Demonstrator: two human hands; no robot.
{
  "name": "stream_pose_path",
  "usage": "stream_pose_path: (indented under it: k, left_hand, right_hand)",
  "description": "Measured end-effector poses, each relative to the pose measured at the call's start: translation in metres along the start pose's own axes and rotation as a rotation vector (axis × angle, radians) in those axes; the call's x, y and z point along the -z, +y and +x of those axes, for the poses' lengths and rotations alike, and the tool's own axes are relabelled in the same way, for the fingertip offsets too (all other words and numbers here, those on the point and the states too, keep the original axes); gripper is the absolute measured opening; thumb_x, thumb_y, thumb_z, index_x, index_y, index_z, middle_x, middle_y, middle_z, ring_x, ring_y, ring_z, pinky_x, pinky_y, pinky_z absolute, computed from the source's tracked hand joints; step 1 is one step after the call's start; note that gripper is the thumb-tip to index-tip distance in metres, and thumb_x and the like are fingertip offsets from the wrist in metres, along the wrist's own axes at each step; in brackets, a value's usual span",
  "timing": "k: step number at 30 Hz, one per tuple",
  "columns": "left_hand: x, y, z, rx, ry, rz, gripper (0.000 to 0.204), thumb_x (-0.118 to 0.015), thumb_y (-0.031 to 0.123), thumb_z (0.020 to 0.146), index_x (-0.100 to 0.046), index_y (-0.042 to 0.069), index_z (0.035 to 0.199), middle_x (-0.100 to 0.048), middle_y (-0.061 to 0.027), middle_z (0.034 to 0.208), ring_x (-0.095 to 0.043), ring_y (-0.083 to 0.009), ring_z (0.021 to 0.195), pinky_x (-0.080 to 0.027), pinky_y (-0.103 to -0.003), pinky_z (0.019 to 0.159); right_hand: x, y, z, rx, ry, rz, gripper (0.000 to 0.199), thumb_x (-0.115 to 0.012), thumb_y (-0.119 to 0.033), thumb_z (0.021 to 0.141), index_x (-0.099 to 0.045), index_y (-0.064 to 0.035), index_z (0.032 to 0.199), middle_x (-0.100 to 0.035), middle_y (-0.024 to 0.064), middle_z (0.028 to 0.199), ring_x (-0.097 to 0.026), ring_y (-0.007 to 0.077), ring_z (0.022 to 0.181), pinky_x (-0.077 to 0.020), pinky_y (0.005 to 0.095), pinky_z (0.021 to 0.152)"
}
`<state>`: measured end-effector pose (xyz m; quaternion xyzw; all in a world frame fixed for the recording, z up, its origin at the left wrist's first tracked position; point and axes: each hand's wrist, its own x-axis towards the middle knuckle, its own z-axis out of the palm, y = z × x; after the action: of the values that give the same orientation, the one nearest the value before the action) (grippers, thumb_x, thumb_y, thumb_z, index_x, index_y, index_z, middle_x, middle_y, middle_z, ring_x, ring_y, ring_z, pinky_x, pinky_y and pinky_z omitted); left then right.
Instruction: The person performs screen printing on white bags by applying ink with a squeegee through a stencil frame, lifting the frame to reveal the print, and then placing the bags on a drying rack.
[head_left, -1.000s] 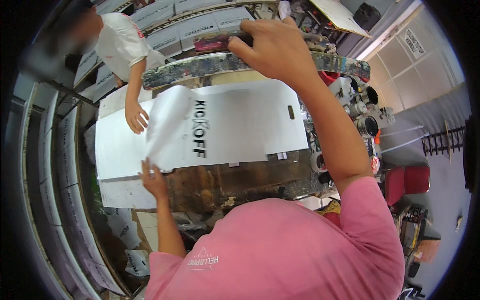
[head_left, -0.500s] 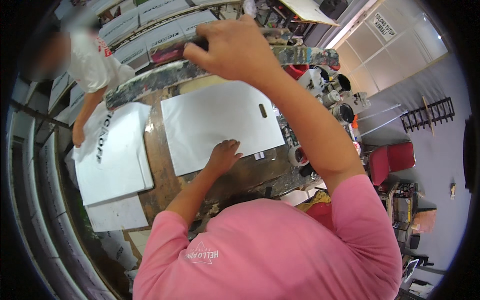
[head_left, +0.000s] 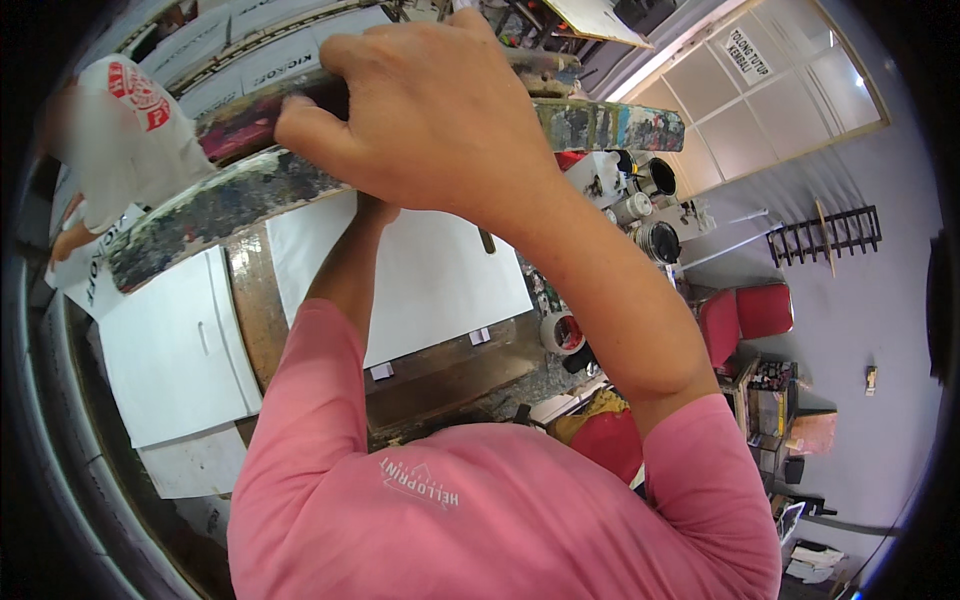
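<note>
On the right side there is a red chair (head_left: 763, 310), and beside it one can see a grey wall (head_left: 830, 390). Against this wall is a black rack (head_left: 862, 235), with a thin wooden stick (head_left: 826, 240) across it. At the far right there is a pale partition (head_left: 725, 135), which carries a white sign (head_left: 748, 57). Nearer than the partition, there are several cans (head_left: 658, 242) and a roll of tape (head_left: 549, 333).

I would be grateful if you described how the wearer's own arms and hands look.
Short, plain pink sleeves leave the forearms bare. The right hand is ungloved and bare-wristed; the left hand is mostly hidden.
</note>
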<state>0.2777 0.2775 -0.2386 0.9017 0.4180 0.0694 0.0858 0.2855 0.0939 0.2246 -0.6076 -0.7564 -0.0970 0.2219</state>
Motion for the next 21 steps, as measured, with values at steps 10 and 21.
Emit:
stream_pose_path:
  k: [10,21]
  left_hand:
    - [0.001,0.005,0.025,-0.006,0.036,0.029,0.08,-0.072,0.039,0.098,-0.04,0.001,0.161,-0.041,-0.0249,0.164,-0.04,-0.0444,0.15,-0.033,-0.067,0.119]
    - [-0.004,0.01,0.021,-0.029,0.066,0.038,0.082,-0.072,0.041,0.099,-0.038,0.001,0.161,-0.039,-0.0242,0.165,-0.038,-0.0438,0.152,-0.031,-0.071,0.118]
  right_hand:
    - [0.02,0.0,0.004,-0.003,-0.029,0.217,0.051,-0.053,-0.039,0.096,-0.07,0.0058,0.077,-0.069,0.0234,0.07,-0.067,0.0413,0.068,-0.0474,0.0516,0.093]
    - [0.011,-0.008,-0.001,-0.034,0.049,0.093,0.053,-0.054,-0.037,0.096,-0.068,0.0071,0.069,-0.065,0.0228,0.061,-0.063,0.0396,0.058,-0.0535,0.0525,0.085]
